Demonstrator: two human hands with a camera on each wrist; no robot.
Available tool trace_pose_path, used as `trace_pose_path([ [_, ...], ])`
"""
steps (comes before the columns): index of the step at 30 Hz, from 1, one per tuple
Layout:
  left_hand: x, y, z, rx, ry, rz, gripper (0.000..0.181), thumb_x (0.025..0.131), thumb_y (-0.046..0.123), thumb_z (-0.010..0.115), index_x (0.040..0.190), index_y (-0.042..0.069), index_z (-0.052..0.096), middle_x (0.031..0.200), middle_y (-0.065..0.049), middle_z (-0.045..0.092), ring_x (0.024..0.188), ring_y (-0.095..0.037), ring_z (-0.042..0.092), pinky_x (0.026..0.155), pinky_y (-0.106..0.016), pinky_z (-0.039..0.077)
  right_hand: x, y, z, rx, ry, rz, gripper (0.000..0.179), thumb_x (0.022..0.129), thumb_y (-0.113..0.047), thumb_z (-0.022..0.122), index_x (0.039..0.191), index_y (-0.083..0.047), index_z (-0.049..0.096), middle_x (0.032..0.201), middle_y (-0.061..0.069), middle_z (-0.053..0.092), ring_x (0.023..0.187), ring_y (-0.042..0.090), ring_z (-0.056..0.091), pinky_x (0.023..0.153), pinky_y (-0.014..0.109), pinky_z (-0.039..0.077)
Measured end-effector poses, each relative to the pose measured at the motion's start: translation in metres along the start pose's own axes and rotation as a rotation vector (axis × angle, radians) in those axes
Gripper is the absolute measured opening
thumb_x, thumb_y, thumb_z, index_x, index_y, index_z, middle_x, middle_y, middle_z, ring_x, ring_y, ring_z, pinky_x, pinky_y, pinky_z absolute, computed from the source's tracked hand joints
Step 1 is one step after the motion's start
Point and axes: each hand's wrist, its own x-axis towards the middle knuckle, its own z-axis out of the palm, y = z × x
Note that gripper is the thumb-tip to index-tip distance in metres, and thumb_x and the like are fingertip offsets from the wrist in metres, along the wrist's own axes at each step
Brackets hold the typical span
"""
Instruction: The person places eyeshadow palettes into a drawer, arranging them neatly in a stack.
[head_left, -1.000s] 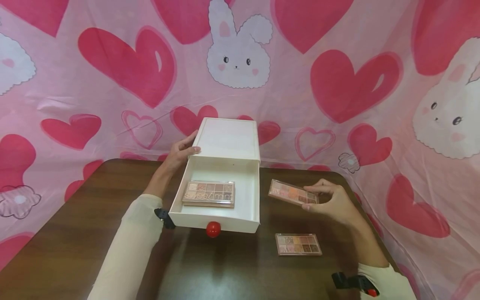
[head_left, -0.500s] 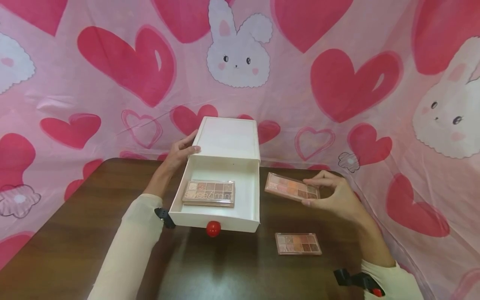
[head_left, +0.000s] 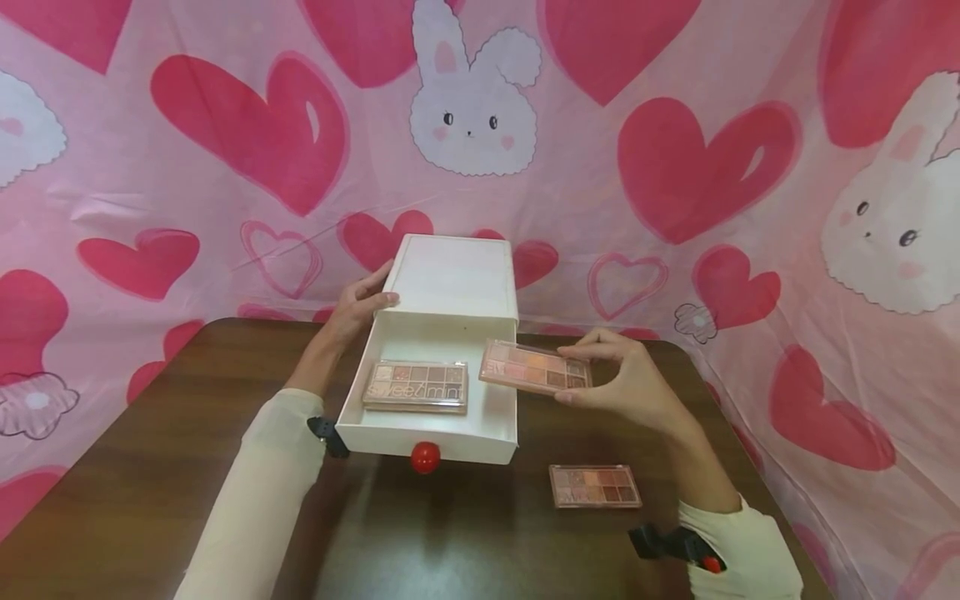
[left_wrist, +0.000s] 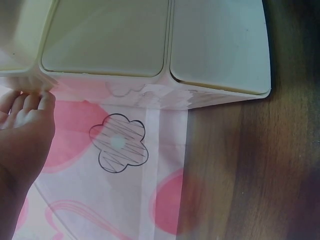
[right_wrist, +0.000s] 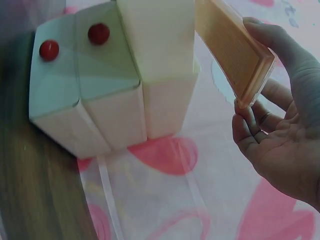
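A white drawer unit [head_left: 453,275] stands on the table with its top drawer [head_left: 450,443] pulled out. My left hand [head_left: 356,310] rests against the unit's left side, thumb on the top edge; its fingertips meet the side wall in the left wrist view. Between thumb and fingers, my right hand [head_left: 630,385] pinches an eyeshadow palette [head_left: 534,367] by its right end. That palette is slightly tilted, its left end overlapping the drawer's right rim. One palette [head_left: 416,387] lies inside the drawer on the left, lid marked with lettering. Another palette [head_left: 596,487] lies on the table to the right.
A round red knob [head_left: 425,457] sticks out from the drawer front. Two lower drawers with red knobs [right_wrist: 98,33] show in the right wrist view. Behind the brown table [head_left: 187,467] hangs a pink cloth [head_left: 570,192] printed with hearts and rabbits.
My right hand has carried its palette left, from beside the drawer to over its right rim. My left hand, the drawer and the other two palettes stay put.
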Motion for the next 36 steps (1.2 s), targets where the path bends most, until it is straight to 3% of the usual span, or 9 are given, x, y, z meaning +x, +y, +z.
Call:
trace_pose_path([
  [4, 0.001, -0.001, 0.001, -0.038, -0.008, 0.002, 0.070, 0.093, 0.009, 0.051, 0.160, 0.006, 0.028, 0.168, -0.018, 0.027, 0.113, -0.002, 0.051, 0.090, -0.010, 0.051, 0.012, -0.011, 0.011, 0.025, -0.014, -0.020, 0.054, 0.068, -0.014, 0.094, 0.119, -0.007, 0.077, 0.100, 0.002, 0.067, 0.096, 0.011, 0.055, 0.082, 0.021, 0.047],
  [16, 0.000, -0.002, 0.001, -0.105, -0.018, 0.010, 0.072, 0.093, 0.005, 0.051, 0.160, 0.004, 0.025, 0.167, -0.022, 0.025, 0.103, 0.003, 0.057, 0.085, -0.013, 0.054, 0.046, -0.030, 0.052, 0.033, -0.064, -0.100, 0.052, 0.065, -0.018, 0.095, 0.114, -0.009, 0.079, 0.099, 0.003, 0.067, 0.100, 0.016, 0.057, 0.088, 0.031, 0.048],
  [23, 0.000, -0.002, 0.002, -0.102, -0.008, 0.005, 0.071, 0.093, 0.005, 0.051, 0.160, 0.005, 0.026, 0.166, -0.021, 0.028, 0.103, 0.002, 0.057, 0.085, -0.013, 0.054, 0.061, -0.036, 0.073, 0.002, -0.092, -0.110, 0.052, 0.064, -0.020, 0.095, 0.113, -0.008, 0.079, 0.090, 0.004, 0.066, 0.087, 0.020, 0.052, 0.067, 0.025, 0.042],
  [28, 0.001, -0.002, 0.002, -0.088, -0.011, 0.008, 0.070, 0.094, 0.006, 0.050, 0.160, 0.005, 0.026, 0.166, -0.021, 0.027, 0.105, 0.003, 0.056, 0.087, -0.011, 0.053, 0.066, -0.041, 0.083, -0.035, -0.113, -0.091, 0.052, 0.065, -0.024, 0.094, 0.112, -0.008, 0.079, 0.091, 0.002, 0.065, 0.090, 0.024, 0.055, 0.073, 0.027, 0.041],
  [36, 0.001, -0.002, 0.001, -0.102, -0.020, 0.004, 0.071, 0.094, 0.005, 0.050, 0.160, 0.005, 0.024, 0.167, -0.020, 0.024, 0.108, 0.003, 0.055, 0.089, -0.011, 0.052, 0.069, -0.048, 0.093, -0.048, -0.124, -0.092, 0.054, 0.065, -0.025, 0.095, 0.112, -0.006, 0.079, 0.096, 0.002, 0.068, 0.094, 0.016, 0.056, 0.080, 0.031, 0.046],
])
